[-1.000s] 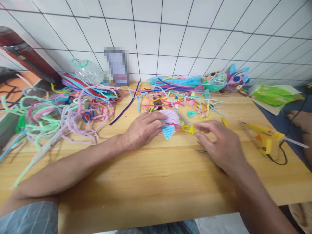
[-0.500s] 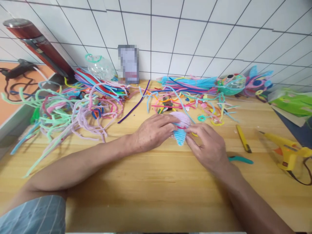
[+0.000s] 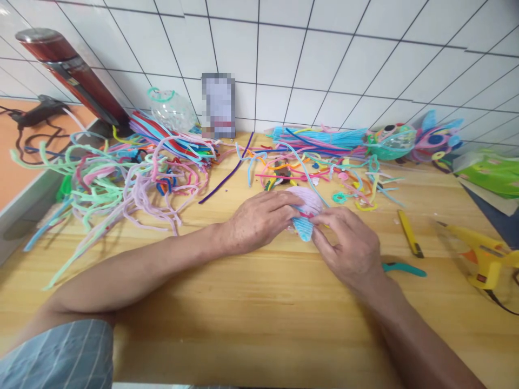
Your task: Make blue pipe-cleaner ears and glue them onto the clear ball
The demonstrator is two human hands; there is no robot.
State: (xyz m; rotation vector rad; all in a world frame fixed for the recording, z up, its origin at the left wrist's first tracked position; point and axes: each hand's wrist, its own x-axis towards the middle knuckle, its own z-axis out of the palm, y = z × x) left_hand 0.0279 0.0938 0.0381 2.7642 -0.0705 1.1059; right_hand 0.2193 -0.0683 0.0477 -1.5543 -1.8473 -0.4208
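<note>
Wooden table [image 3: 259, 302], pipe-cleaner shell [image 3: 305, 209] between both grips (touching)

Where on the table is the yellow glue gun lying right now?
The yellow glue gun lies at the far right edge of the head view, on the wooden table, right of the yellow utility knife and teal-handled pliers.

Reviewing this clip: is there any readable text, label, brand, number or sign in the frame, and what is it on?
None can be read.
Upright card or phone against the tiled wall: pixelated, nothing legible.
Dark red cylinder at the left: a dark band, no legible print.
Yellow glue gun: blurred, with a small label too blurred to read.
Pipe-cleaner piece held by the left hand and right hand: no print.
</note>
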